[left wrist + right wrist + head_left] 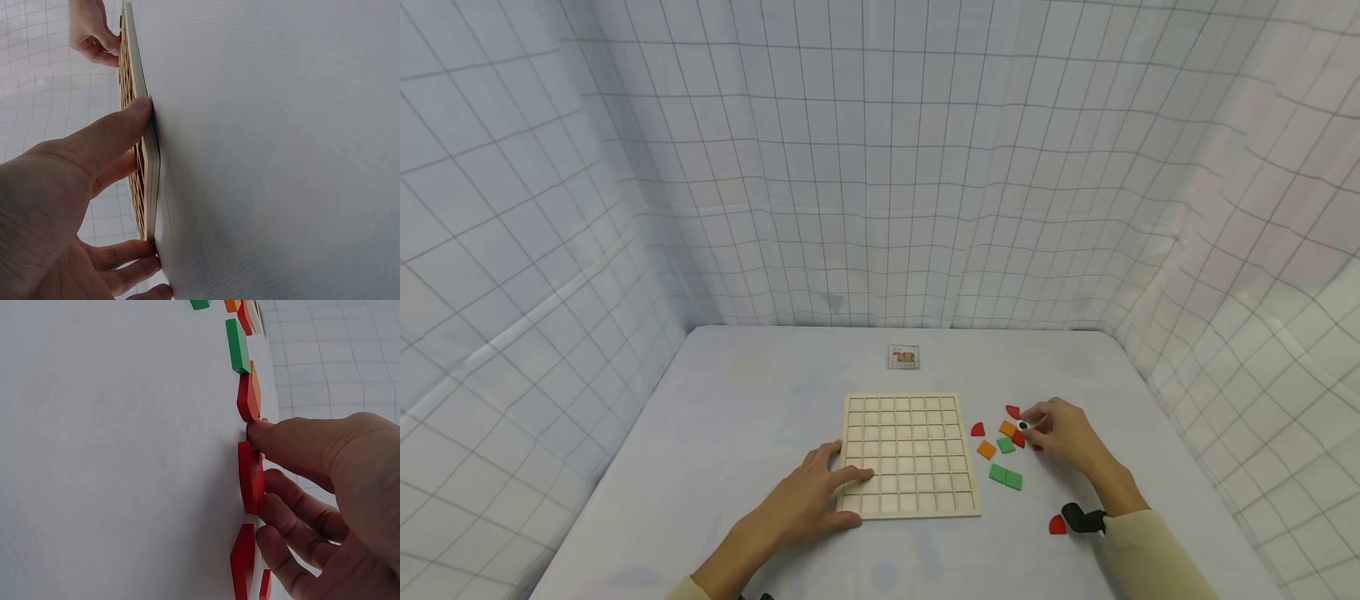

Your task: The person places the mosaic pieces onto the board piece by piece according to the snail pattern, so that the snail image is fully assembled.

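Note:
A square wooden grid board [906, 457] lies on the table. My left hand [811, 493] rests at its near left corner, index finger across the grid, thumb against the near edge, other fingers along the left side. In the left wrist view, the thumb [139, 109] touches the board's rim [152, 181]. Right of the board, my right hand [1066, 433] pinches a small white piece with a black dot [1023, 426] between thumb and index finger. Around it lie red quarter-round pieces [1018, 440], an orange square [1007, 428] and a green piece [1006, 446].
Two green squares [1006, 477] lie nearer me, beside another orange square [987, 450]. One red piece [977, 429] sits close to the board's right edge, another red piece [1057, 525] by the right wrist. A small picture card [903, 357] lies behind the board. Gridded curtains [880, 167] surround the table.

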{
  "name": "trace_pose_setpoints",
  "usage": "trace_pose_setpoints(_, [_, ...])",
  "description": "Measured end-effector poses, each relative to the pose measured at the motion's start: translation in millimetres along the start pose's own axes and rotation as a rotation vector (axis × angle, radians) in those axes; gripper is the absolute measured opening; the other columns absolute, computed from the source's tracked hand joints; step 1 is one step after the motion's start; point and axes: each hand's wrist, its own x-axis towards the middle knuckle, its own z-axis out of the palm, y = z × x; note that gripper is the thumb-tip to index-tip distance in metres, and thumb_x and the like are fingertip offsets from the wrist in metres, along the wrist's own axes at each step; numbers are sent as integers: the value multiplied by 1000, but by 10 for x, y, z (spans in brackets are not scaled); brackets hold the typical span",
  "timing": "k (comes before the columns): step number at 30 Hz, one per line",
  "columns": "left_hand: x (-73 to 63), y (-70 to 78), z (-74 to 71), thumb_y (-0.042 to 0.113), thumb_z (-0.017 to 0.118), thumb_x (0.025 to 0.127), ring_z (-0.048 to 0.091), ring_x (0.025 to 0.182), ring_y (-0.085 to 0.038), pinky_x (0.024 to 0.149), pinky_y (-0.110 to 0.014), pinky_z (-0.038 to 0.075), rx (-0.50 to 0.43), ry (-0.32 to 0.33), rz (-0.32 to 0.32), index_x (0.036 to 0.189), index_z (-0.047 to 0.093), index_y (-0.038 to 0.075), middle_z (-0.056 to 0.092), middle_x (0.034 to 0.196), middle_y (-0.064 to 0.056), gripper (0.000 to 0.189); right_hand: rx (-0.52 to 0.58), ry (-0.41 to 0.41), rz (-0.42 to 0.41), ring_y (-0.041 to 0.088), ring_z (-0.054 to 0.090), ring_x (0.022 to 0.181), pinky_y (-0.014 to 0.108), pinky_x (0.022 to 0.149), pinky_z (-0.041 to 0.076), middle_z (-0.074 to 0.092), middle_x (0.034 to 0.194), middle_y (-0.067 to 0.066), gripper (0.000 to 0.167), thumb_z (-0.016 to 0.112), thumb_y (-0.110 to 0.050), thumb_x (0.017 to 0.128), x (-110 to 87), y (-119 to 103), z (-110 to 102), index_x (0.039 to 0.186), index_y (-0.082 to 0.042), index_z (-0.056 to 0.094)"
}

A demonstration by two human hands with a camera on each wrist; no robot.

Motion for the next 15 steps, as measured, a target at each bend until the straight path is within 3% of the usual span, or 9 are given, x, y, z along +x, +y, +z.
trace_pose_setpoints(8, [0, 2, 10, 51, 96, 96, 48, 164, -58, 107, -81, 60, -3, 2, -8, 156, 74, 35, 40, 181, -30, 66, 19, 12, 39, 20, 72, 96, 34, 83, 64, 78, 111, 10, 22, 92, -15, 101, 2, -36, -2, 120, -5, 87])
trace_pose_setpoints(15, [-15, 12, 10, 50, 96, 96, 47, 164, -58, 108, -81, 60, -12, 3, -18, 156, 74, 34, 39, 182, -30, 66, 16, 61, 20, 22, 73, 97, 27, 80, 63, 78, 110, 11, 25, 93, -16, 101, 1, -107, 5, 121, -4, 86])
